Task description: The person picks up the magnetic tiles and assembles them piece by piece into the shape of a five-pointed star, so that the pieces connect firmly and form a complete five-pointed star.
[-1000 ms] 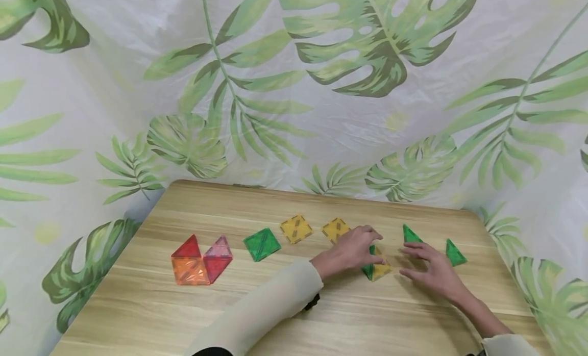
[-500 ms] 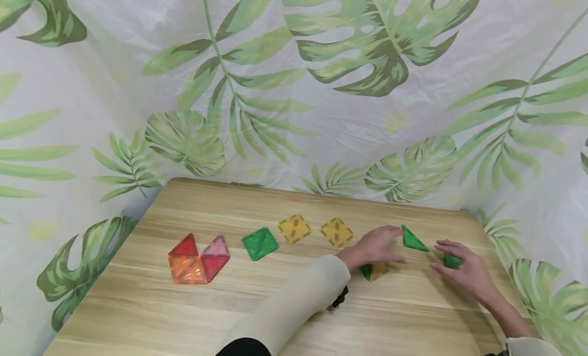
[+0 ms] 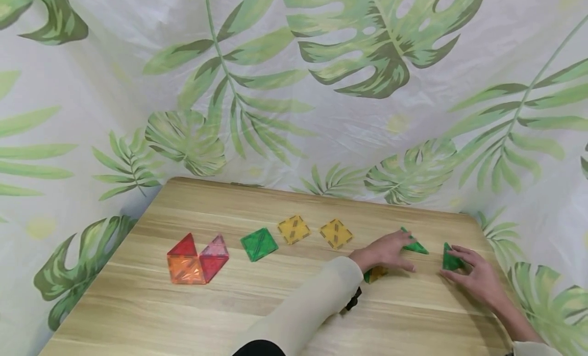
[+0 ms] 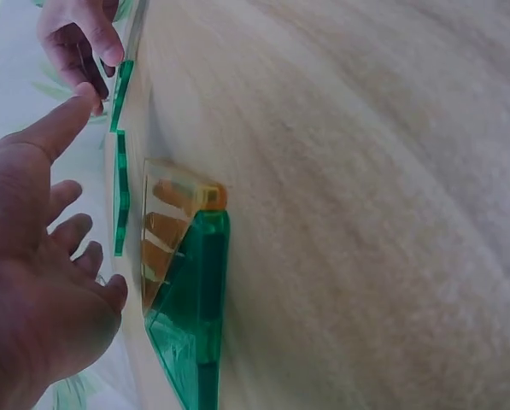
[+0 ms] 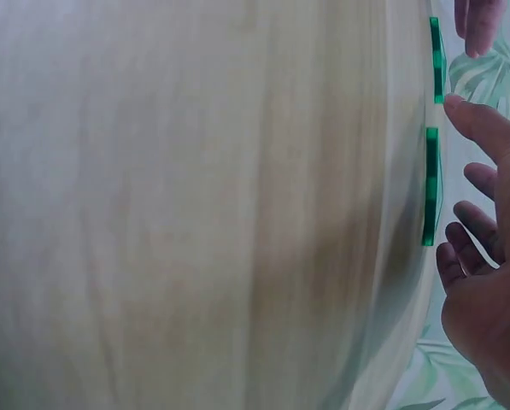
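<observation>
My left hand [image 3: 388, 251] hovers, fingers loosely spread, over a square formed by a green triangle tile [image 4: 205, 299] and a yellow triangle tile [image 4: 171, 218]; it covers part of the pair in the head view. Its fingertips overlap the upper part of a green magnetic triangle tile [image 3: 416, 246] lying flat. Farther right, my right hand [image 3: 475, 274] has its thumb and fingers at the edges of another green triangle tile [image 3: 452, 259]. In the right wrist view, those fingers [image 5: 472, 226] look relaxed beside the tile, which lies on the table.
On the wooden table [image 3: 184, 320] lie two yellow squares, one yellow tile [image 3: 294, 229] and another yellow tile [image 3: 336, 233], plus a green square [image 3: 259, 244]. A red, orange and pink tile group [image 3: 188, 268] sits at left. Leaf-patterned cloth [image 3: 257, 91] hangs behind.
Both hands have moved right: the left from over the green-and-yellow square towards the nearer green triangle, the right onto the far-right green triangle. That far-right triangle has turned slightly.
</observation>
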A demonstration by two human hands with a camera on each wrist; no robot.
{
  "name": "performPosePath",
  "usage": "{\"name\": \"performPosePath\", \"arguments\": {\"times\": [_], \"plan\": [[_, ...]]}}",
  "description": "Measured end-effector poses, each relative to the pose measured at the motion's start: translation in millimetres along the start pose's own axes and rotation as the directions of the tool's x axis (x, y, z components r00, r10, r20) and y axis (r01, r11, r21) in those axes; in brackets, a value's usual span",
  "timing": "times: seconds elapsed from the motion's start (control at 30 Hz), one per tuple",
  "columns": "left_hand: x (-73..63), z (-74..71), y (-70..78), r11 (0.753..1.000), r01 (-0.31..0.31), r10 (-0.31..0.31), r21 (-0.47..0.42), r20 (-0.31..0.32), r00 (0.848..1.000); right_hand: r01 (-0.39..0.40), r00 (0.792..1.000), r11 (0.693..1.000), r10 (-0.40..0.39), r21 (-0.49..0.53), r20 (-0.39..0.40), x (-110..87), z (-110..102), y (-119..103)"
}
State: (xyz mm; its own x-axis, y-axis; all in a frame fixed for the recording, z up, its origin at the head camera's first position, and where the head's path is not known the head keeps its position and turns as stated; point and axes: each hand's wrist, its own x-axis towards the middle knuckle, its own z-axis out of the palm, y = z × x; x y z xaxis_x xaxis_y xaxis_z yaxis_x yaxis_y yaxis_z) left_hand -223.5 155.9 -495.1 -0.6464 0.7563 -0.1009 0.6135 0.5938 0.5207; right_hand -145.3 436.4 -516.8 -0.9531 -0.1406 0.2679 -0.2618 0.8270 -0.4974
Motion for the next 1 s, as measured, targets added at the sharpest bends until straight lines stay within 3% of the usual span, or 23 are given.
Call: {"name": "performPosePath", "arguments": {"times": [0.17,0.4,0.67,0.83,1.0], "plan": [[-1.8,1.8,0.1,0.993,0.02,-0.028,0.116,0.065,0.997,-0.023,0.999,1.0,0.023,-0.019,0.022,-4.6,0.4,5.2],[-3.4,0.5,-4.1,0.986,0.037,-0.048,0.162,0.069,0.996,-0.023,0.999,1.0,0.024,-0.018,0.033,-5.4,2.7,9.1],[-7.5,-5.0,-17.5,0.991,-0.048,0.046,0.122,0.026,0.999,-0.043,0.999,0.998,0.044,-0.045,0.031,-5.8,3.8,6.3],[-7.7,-10.1,-25.2,0.984,-0.131,0.128,0.118,0.035,0.991,-0.037,0.999,0.998,0.037,-0.047,0.001,-6.7,4.6,2.7],[-7.5,-11.2,-29.0,0.98,-0.171,0.17,0.102,0.024,0.985,-0.026,1.0,0.999,0.026,-0.036,-0.004,-7.3,6.6,-0.8]]}}
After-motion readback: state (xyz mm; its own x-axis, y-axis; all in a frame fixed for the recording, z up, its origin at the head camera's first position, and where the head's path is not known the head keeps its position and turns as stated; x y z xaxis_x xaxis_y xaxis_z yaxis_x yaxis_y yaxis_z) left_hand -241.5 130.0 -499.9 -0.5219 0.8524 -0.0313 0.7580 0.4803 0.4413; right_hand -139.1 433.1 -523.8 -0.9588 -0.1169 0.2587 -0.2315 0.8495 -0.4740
